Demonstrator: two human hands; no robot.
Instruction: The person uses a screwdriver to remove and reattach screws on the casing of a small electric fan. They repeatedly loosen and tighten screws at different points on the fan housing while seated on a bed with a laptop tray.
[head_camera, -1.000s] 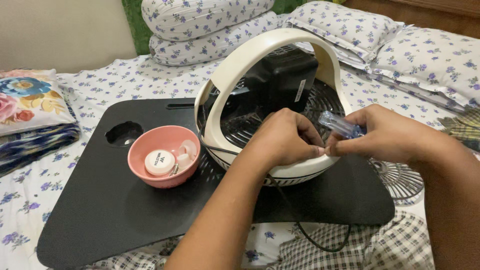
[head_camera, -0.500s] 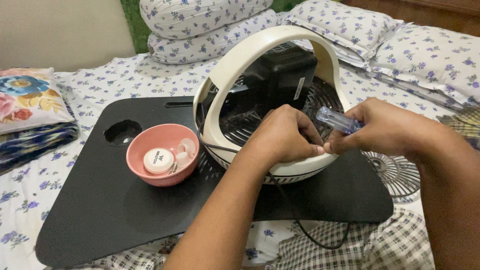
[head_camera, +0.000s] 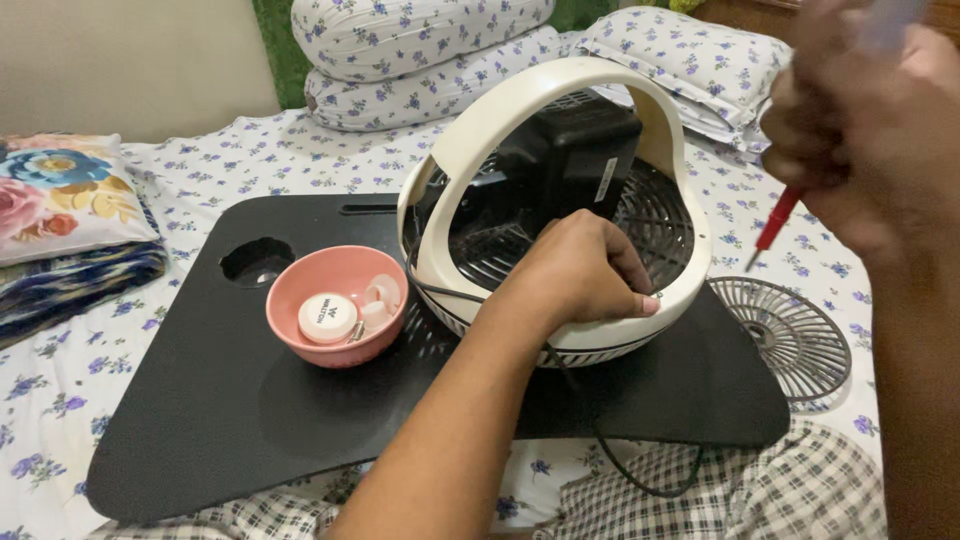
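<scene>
At the fan housing (head_camera: 555, 210), cream ring with black motor block inside and dark grille behind, standing on the black lap tray (head_camera: 200, 400) on the bed:

Item 1. My left hand (head_camera: 580, 275): grip clenched on the lower front rim of the fan housing, fingertips curled at the rim, steadying it. Same hold as half a second ago; no shift in position.

Item 2. My right hand (head_camera: 860, 130): changed. A moment ago it worked at the rim of the fan housing, just beside my left hand, tool tip at the rim. Now it is raised up and to the right of the fan housing, well apart from it and close to the camera, blurred. Grip closed around the screwdriver (head_camera: 778, 222), whose red shaft points down and left from my fist. My judgement: the tool has come off the fastening point, so that turning work at the rim has paused or ended.

Item 3. Pink bowl (head_camera: 335, 305): left of the fan housing on the lap tray, holding a white round cap and small pale parts. Unmoved.

Item 4. Loose round grille (head_camera: 785, 335): right of the fan housing, lying on the floral sheet, partly under the tray edge. Unmoved.

Item 5. Black cord (head_camera: 640, 470): trails from below the fan housing toward me.
</scene>
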